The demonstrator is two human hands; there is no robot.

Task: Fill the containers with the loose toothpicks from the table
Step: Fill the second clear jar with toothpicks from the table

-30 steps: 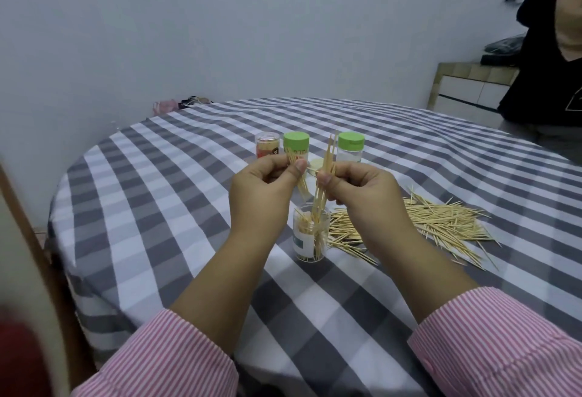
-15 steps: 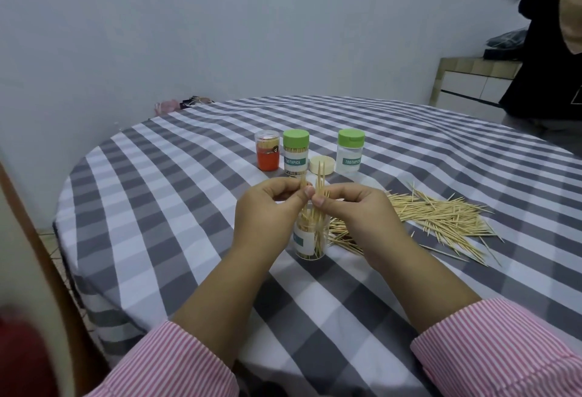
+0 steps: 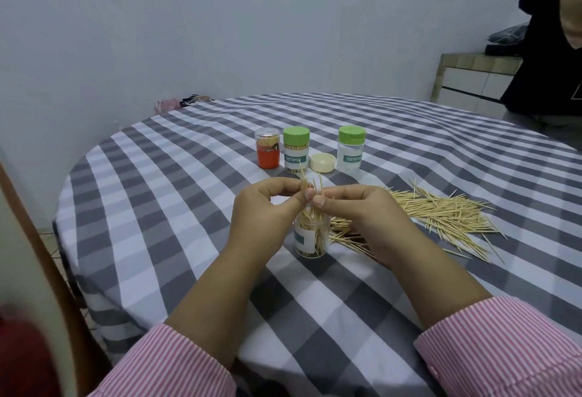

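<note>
An open clear container [image 3: 310,239] stands on the checked tablecloth, partly filled with toothpicks. Right above its mouth, my left hand [image 3: 263,212] and my right hand [image 3: 356,212] pinch a small bunch of toothpicks [image 3: 311,187] between thumbs and fingertips, upright, with the lower ends in the container. A wide pile of loose toothpicks [image 3: 441,214] lies to the right of it. Behind stand an orange container [image 3: 267,151], a green-lidded container full of toothpicks [image 3: 296,150], a green-lidded empty-looking one [image 3: 350,148] and a loose cream lid [image 3: 322,162].
The round table [image 3: 409,132] with a grey-and-white checked cloth fills the view. A person in black [image 3: 548,50] stands at the far right by a tiled counter [image 3: 472,81]. A wooden chair back [image 3: 47,270] rises at the left edge.
Both hands have come down with the toothpick bunch, from above the container to its mouth. The bunch now sits lower, with less of it sticking out above my fingers.
</note>
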